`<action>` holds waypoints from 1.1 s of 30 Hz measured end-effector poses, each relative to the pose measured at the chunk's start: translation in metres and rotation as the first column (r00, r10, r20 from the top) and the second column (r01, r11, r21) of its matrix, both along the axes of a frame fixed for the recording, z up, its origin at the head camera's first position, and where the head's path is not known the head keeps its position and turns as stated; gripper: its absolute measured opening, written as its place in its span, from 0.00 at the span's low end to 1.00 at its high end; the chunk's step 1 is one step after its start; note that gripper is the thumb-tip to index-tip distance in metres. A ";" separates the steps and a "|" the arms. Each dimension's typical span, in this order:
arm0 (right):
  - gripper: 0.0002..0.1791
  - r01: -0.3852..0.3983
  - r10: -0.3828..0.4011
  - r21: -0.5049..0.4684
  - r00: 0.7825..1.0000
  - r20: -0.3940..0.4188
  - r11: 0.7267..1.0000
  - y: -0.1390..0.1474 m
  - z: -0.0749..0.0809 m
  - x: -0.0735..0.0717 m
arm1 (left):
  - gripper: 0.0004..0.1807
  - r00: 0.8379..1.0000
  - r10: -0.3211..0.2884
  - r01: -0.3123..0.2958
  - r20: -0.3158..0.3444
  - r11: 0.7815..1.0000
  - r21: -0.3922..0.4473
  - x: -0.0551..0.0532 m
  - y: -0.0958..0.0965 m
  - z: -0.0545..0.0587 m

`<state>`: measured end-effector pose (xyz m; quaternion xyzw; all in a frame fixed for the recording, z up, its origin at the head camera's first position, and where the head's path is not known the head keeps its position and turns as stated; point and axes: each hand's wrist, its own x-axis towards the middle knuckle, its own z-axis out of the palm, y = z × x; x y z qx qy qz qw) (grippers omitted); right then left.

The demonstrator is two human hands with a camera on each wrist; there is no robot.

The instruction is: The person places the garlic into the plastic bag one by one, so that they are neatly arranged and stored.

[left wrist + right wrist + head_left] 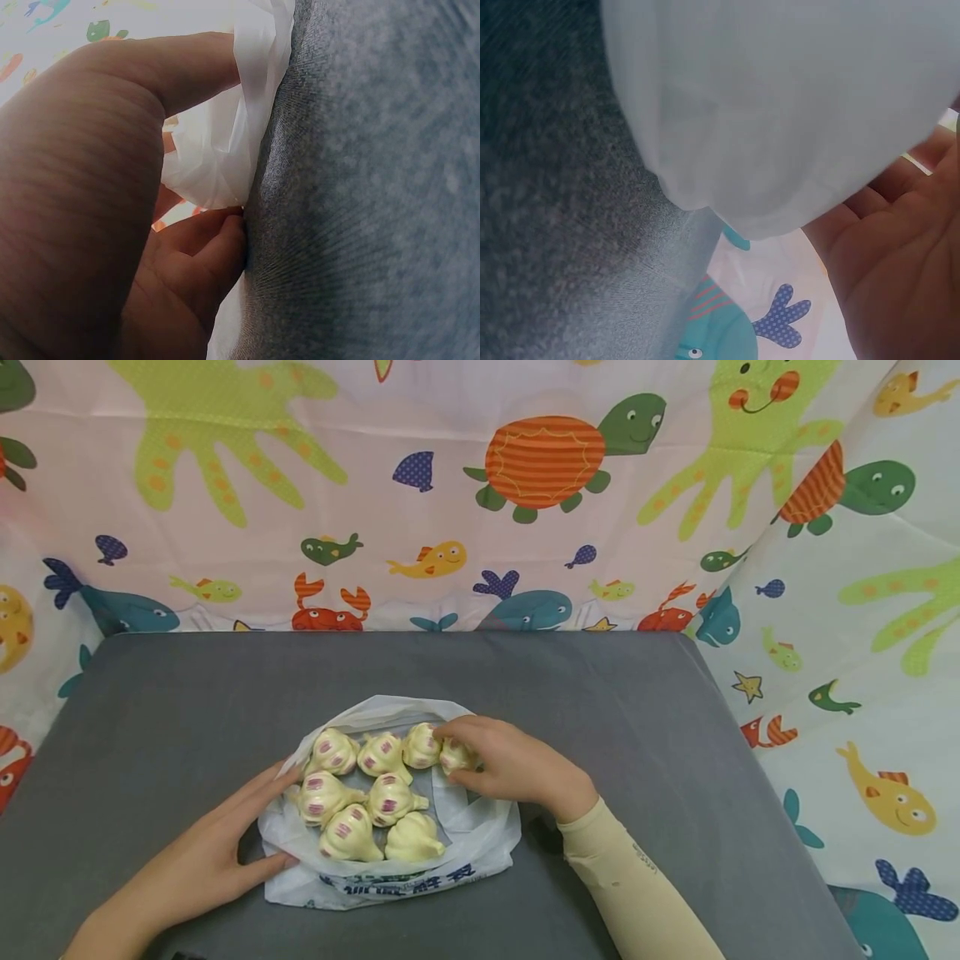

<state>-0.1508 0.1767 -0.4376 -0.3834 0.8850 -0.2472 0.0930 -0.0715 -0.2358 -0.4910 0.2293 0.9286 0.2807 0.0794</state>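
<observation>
A white plastic bag (480, 847) with dark printing lies with its mouth spread wide on the grey-covered table. Inside are several garlic bulbs (348, 833), pale with purple marks, grouped mostly toward the left. At the bag's back right, my right hand (502, 760) curls its fingers and thumb round one garlic bulb (455, 757), which is partly hidden by them. My left hand (240, 827) rests against the bag's left side, fingers at the rim and thumb apart near the front corner. In the left wrist view, white plastic (217, 161) covers one digit's tip.
The grey table cover (615, 693) reaches back to a hanging cloth (450, 510) printed with sea animals, which also runs down the right side. A beige sleeve (630, 877) covers the right forearm. Bag plastic (780, 112) fills much of the right wrist view.
</observation>
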 end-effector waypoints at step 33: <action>0.34 0.047 -0.050 0.070 0.997 0.052 0.996 0.007 0.001 0.002 | 0.58 0.998 -0.019 0.024 -0.061 0.997 0.079 0.003 0.001 -0.003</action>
